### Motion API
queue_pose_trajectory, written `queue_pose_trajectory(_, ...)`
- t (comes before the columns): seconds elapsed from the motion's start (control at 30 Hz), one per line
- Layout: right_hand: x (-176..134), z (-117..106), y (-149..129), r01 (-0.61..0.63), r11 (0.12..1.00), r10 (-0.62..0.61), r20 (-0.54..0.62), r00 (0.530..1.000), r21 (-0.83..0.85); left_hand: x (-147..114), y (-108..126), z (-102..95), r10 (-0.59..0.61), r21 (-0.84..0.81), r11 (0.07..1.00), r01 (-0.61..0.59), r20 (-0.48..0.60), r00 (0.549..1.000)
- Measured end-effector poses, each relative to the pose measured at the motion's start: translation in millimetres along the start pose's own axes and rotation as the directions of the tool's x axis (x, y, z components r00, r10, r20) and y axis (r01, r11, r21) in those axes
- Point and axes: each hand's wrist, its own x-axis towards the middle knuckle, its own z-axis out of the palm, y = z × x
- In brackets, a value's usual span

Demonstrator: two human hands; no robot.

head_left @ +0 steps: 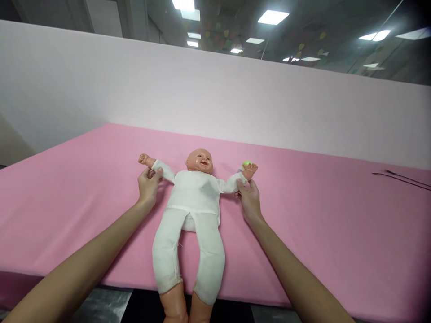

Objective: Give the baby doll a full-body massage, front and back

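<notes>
A baby doll (195,193) with a white cloth body lies on its back on the pink-covered table (310,224), its arms spread wide and its feet past the front edge. At the picture's left, my left hand (149,185) pinches the cloth sleeve of one doll arm near the wrist. My right hand (249,197) grips the other doll arm at its cuff, fingers closed round the cloth. Just behind that doll hand shows a small bright green item (247,163), mostly hidden, so its kind is unclear.
Two thin dark cords or sticks (404,178) lie at the table's right side. A white wall panel (215,94) runs along the back, with dark glass (229,22) reflecting ceiling lights above it. The table's front edge lies beneath the doll's lower legs.
</notes>
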Motion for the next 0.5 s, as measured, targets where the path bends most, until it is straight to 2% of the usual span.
queue_pose_trajectory(0.07,3,-3,-1,-0.044,0.997,0.043,0.019,0.999,0.065,4,-1,-2.1,-0.075,-0.027,0.997,0.074,-0.036,0.997)
queue_pose_trajectory(0.1,3,-3,-2,-0.035,0.997,0.032,0.042,0.999,0.073,4,0,-2.1,-0.058,-0.014,0.998,0.058,-0.029,0.998)
queue_pose_trajectory(0.17,-1,-1,-5,0.065,0.998,-0.066,0.112,0.991,0.017,0,3,0.1,0.061,0.053,0.997,-0.064,0.045,0.997)
queue_pose_trajectory(0.2,-4,0,-7,0.161,0.986,-0.152,0.169,0.974,-0.040,-3,5,1.9,0.128,0.090,0.986,-0.138,0.109,0.986)
queue_pose_trajectory(0.23,-8,2,-8,0.284,0.953,-0.250,0.249,0.936,-0.110,-6,6,3.9,0.180,0.121,0.971,-0.204,0.184,0.966)
queue_pose_trajectory(0.27,-11,3,-9,0.420,0.889,-0.340,0.350,0.873,-0.182,-9,6,5.7,0.219,0.146,0.954,-0.263,0.261,0.940)
queue_pose_trajectory(0.33,-18,4,-10,0.674,0.679,-0.448,0.562,0.695,-0.291,-14,4,8.2,0.283,0.184,0.907,-0.378,0.400,0.872)
queue_pose_trajectory(0.37,-21,4,-10,0.763,0.560,-0.458,0.646,0.610,-0.323,-16,1,8.7,0.316,0.197,0.876,-0.439,0.454,0.833)
queue_pose_trajectory(0.4,-23,4,-10,0.820,0.457,-0.451,0.705,0.547,-0.344,-17,-2,8.7,0.350,0.208,0.841,-0.499,0.494,0.796)
queue_pose_trajectory(0.43,-24,4,-9,0.850,0.384,-0.440,0.737,0.512,-0.361,-17,-4,8.4,0.379,0.218,0.806,-0.550,0.523,0.764)
queue_pose_trajectory(0.47,-26,4,-8,0.858,0.352,-0.433,0.748,0.503,-0.374,-18,-6,8.0,0.397,0.227,0.780,-0.582,0.540,0.742)
queue_pose_trajectory(0.5,-26,5,-6,0.851,0.360,-0.432,0.740,0.515,-0.382,-18,-6,7.7,0.399,0.234,0.771,-0.592,0.546,0.736)
